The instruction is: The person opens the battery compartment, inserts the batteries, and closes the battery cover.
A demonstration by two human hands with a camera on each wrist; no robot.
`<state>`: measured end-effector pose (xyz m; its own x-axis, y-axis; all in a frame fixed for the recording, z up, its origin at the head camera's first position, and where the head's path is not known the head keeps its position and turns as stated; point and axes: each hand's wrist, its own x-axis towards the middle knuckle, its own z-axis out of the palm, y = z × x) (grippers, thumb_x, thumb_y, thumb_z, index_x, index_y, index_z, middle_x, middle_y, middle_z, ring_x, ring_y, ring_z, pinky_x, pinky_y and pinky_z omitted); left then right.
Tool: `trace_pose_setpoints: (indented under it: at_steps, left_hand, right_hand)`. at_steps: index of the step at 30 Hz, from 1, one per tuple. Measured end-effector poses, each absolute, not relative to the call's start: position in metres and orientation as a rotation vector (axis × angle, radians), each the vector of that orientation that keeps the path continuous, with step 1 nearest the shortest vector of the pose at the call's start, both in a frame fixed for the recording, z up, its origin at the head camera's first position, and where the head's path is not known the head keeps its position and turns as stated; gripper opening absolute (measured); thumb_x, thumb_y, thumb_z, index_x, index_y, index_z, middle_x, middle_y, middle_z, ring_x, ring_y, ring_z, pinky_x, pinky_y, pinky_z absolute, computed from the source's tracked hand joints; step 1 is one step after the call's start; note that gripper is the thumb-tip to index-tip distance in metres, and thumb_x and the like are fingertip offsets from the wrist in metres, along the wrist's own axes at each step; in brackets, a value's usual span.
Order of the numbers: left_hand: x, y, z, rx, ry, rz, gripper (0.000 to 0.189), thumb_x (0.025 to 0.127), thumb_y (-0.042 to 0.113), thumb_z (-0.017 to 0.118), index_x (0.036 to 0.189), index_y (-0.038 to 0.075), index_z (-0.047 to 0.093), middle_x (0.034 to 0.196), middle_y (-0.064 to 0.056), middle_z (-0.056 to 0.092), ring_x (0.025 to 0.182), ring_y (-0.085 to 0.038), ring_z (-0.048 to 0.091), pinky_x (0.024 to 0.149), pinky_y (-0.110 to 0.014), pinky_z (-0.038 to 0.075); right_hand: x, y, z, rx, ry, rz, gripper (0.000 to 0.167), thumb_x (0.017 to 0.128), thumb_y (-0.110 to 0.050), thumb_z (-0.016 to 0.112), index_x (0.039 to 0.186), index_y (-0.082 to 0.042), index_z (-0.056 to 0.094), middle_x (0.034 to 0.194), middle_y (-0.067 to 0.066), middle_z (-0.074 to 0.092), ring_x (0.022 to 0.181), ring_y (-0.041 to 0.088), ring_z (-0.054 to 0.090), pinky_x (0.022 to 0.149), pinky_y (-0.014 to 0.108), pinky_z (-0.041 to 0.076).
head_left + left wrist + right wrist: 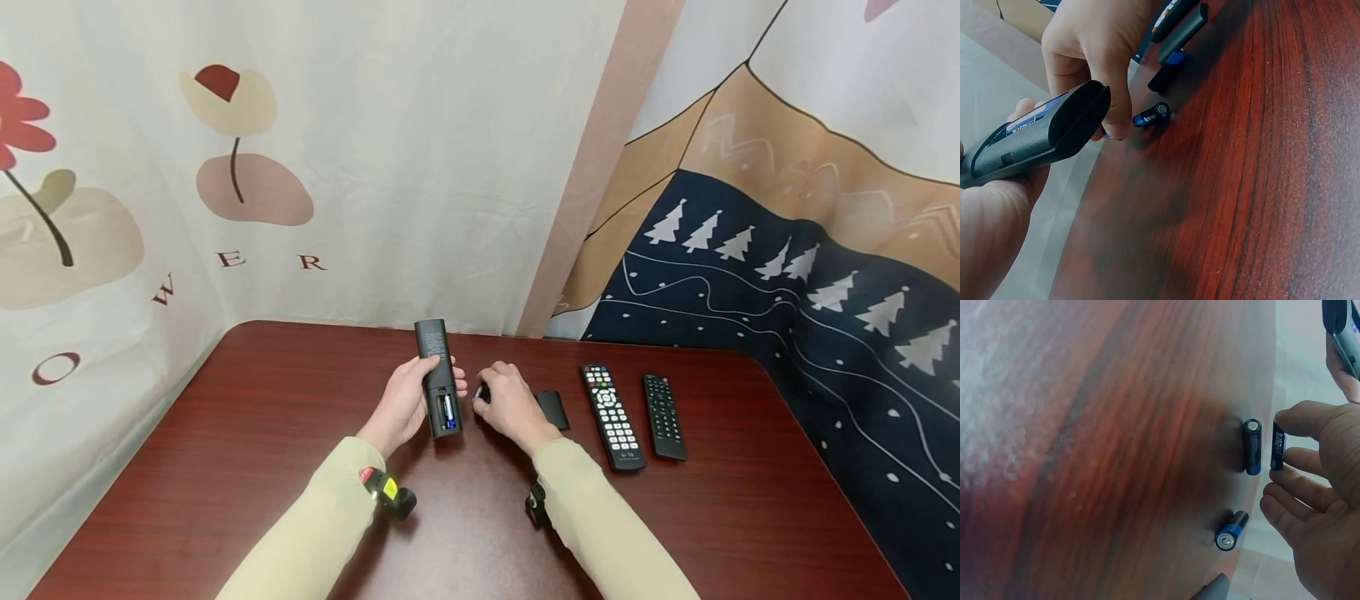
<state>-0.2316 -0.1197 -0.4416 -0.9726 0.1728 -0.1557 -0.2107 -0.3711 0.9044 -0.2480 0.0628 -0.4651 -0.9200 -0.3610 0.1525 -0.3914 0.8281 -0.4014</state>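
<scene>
My left hand (402, 398) grips a black remote control (432, 346), its back facing up and its battery compartment uncovered. Inside the compartment lies a blue battery (448, 412); whether a second one is beside it I cannot tell. To the right of that remote, my right hand (513, 405) pinches a small dark battery (1278, 447) between thumb and fingertips, just above the table. Two more blue-and-black batteries lie on the table near the right hand, one battery (1252, 448) close to the fingertips and another battery (1231, 530) farther along. The head view mostly hides them behind the hand.
A black battery cover (553, 410) lies just right of the right hand. Beyond it are a large remote with white buttons (611, 417) and a smaller black remote (663, 417). A printed curtain (420, 208) hangs along the far edge of the reddish-brown table (285, 433).
</scene>
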Motion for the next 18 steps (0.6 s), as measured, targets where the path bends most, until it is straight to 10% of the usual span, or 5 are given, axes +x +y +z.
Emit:
trace_pose_setpoints:
  at_steps: [18]
  left_hand:
    - [-0.2321,-0.1190,-0.4435,-0.053,1.620,2.419,0.041,0.112,0.020,0.038,0.138,-0.011,0.044,0.116,-0.025,0.066,0.095,-0.027,0.074,0.100,-0.050,0.055]
  right_hand:
    - [-0.2386,0.0670,-0.4554,0.645,-2.837,0.794,0.029,0.091,-0.015,0.078,0.117,-0.004,0.071,0.116,0.011,0.065,0.103,0.024,0.057,0.085,0.039,0.057]
